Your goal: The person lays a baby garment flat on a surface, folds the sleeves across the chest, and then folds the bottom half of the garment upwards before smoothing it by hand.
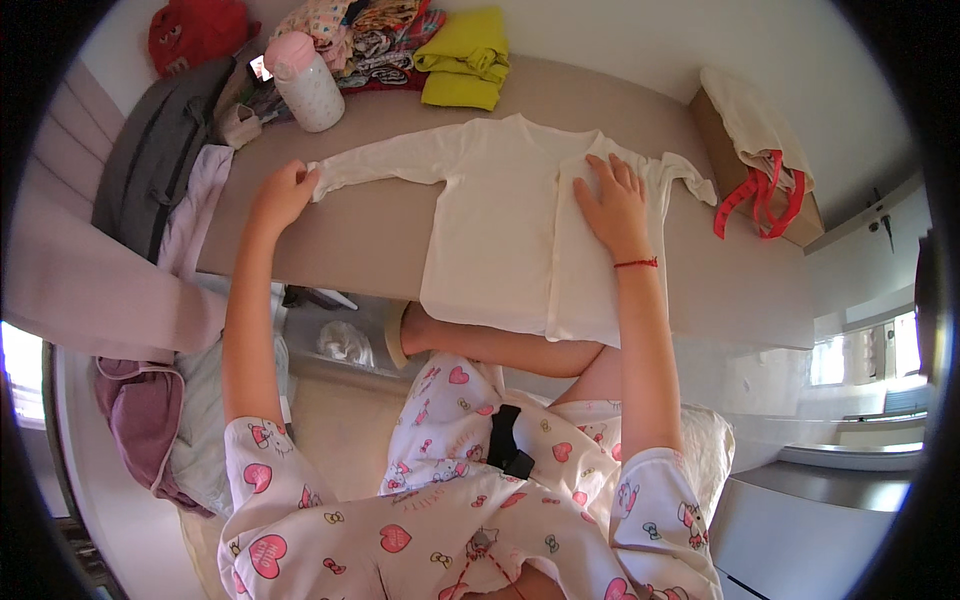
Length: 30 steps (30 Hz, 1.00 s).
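Note:
A cream long-sleeved shirt (495,232) lies spread on a beige desk surface (360,247), its lower hem hanging over the front edge. My left hand (289,191) pinches the cuff of the sleeve stretched out to the left. My right hand (615,202) rests with fingers spread on the shirt's right front panel, below the collar; a red string bracelet circles that wrist. The other sleeve is bunched and bent at the right, its cuff twisted. A front placket runs down the shirt, left of my right hand.
Lime-green folded cloth (469,56), stacked patterned clothes (379,45) and a white bottle with a pink lid (311,90) stand at the back. A dark grey bag (157,150) is at left. At right, a cardboard box (716,142) holds a cream cloth bag (757,127) with red straps.

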Each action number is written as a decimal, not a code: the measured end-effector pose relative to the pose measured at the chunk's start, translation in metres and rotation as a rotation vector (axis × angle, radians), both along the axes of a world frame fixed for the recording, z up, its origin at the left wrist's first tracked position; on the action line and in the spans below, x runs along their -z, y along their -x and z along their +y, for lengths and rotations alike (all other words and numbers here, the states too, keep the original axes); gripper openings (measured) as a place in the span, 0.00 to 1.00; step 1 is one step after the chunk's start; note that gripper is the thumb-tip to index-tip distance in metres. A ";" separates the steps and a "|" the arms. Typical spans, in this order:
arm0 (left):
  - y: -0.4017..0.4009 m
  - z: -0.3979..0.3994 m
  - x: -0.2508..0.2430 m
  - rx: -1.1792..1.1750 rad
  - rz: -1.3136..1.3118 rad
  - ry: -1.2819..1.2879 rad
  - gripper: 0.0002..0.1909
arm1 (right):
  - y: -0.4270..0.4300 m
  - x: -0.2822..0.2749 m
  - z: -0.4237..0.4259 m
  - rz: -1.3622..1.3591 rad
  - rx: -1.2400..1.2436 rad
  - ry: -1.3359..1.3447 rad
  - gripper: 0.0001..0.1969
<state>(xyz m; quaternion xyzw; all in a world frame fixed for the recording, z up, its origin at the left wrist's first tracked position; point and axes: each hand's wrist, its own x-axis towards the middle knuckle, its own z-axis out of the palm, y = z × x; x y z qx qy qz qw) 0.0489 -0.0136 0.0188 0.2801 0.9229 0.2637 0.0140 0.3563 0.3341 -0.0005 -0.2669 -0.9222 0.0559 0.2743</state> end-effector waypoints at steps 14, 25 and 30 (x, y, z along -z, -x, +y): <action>0.023 0.014 -0.012 0.066 -1.028 -1.200 0.13 | 0.000 0.006 0.005 0.007 -0.007 -0.003 0.24; 0.041 0.006 0.005 0.167 -0.238 -0.516 0.12 | 0.002 0.002 0.003 0.008 -0.017 0.009 0.24; 0.026 0.010 0.021 -0.031 -0.183 -0.480 0.16 | 0.003 0.003 0.003 -0.010 -0.009 0.014 0.24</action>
